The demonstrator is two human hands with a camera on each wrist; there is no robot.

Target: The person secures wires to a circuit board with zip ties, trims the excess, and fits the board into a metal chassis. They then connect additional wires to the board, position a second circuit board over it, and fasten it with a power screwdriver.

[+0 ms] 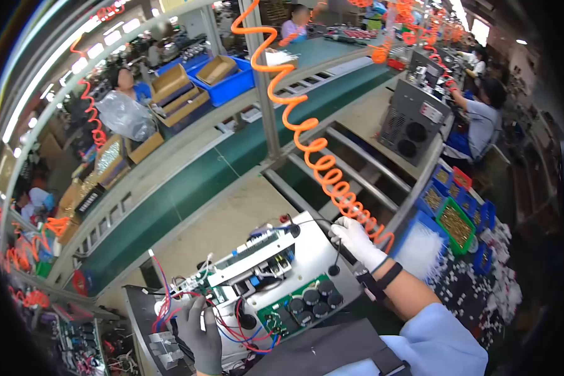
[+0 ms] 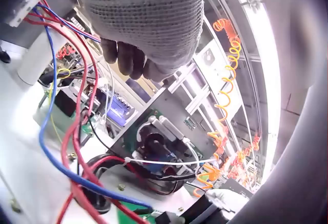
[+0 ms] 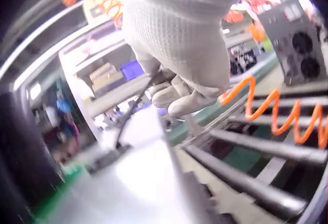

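Observation:
A metal chassis (image 1: pixel 316 250) with electronics lies in front of me. My right hand (image 1: pixel 357 243), in a white glove, is at its far right edge and pinches a black cable (image 3: pixel 132 112) between thumb and fingers. The cable runs down to the white plate. My left hand (image 1: pixel 200 335), gloved in grey, is over the chassis's left side, fingers spread beside red and blue wires (image 1: pixel 235 332). In the left wrist view those wires (image 2: pixel 77 126) loop below the hand. A green circuit board (image 1: pixel 276 316) carries several black capacitors (image 1: pixel 313 301) near me.
A coiled orange air hose (image 1: pixel 332 172) hangs just beyond my right hand. Metal rollers (image 1: pixel 363 163) and a green conveyor (image 1: pixel 200 194) lie behind the chassis. Blue and green parts bins (image 1: pixel 455 225) stand at the right. A finished-looking grey unit (image 1: pixel 413 122) sits further along.

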